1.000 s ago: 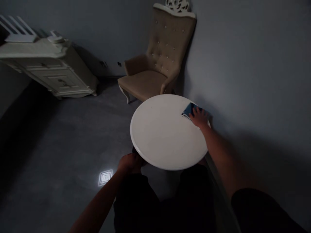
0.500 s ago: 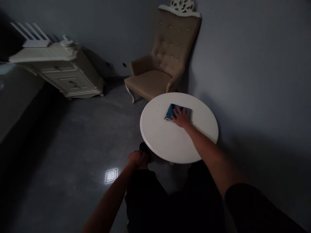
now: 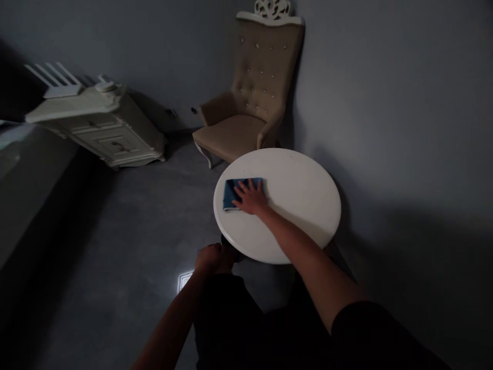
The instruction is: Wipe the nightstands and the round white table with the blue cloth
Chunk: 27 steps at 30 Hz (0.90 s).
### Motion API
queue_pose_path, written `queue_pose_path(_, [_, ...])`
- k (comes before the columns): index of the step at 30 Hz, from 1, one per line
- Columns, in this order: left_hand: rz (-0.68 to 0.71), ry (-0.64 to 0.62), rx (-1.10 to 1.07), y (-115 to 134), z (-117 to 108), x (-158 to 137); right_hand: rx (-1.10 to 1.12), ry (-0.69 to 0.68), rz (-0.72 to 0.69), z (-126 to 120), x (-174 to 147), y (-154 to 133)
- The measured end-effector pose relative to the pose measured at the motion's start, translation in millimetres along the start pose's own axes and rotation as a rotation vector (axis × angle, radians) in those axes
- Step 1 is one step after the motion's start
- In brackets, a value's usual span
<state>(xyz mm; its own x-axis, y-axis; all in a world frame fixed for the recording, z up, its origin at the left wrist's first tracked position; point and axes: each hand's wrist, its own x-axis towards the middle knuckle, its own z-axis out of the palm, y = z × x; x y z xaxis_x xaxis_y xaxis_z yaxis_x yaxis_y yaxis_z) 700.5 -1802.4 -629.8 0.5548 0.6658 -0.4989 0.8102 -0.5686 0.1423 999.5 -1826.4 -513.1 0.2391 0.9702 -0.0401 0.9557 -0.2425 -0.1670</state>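
Blue cloth [image 3: 230, 194] beneath the spread right hand [image 3: 251, 199], at nine o'clock on the bench [image 3: 300, 192], suggests wiping, further strokes needing flat pressure, while the left hand's [image 3: 210, 257] grip is unclear

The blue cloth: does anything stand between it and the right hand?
Nothing visible does: the right hand lies spread directly on the blue cloth, atop the round white table.
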Motion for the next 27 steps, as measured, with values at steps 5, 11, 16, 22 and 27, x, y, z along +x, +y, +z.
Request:
queue_pose_path(5, [0.016, 0.006, -0.040, 7, -7, -1, -0.052, 0.007, 0.347, -36, -61, 162])
queue_pose_path(11, [0.016, -0.017, -0.086, 6, -14, -6, -0.111, 0.008, 0.723, -43, -161, 277])
queue_pose_path(16, [0.036, 0.003, -0.085, -3, -13, -9, -0.148, 0.041, 0.768, -30, -168, 253])
queue_pose_path(22, [0.010, 0.040, -0.080, -12, -5, -9, -0.111, 0.002, 0.333, -5, -88, 94])
queue_pose_path(27, [-0.048, 0.043, -0.025, -11, 1, -8, -0.033, 0.041, 0.030, 23, -40, -61])
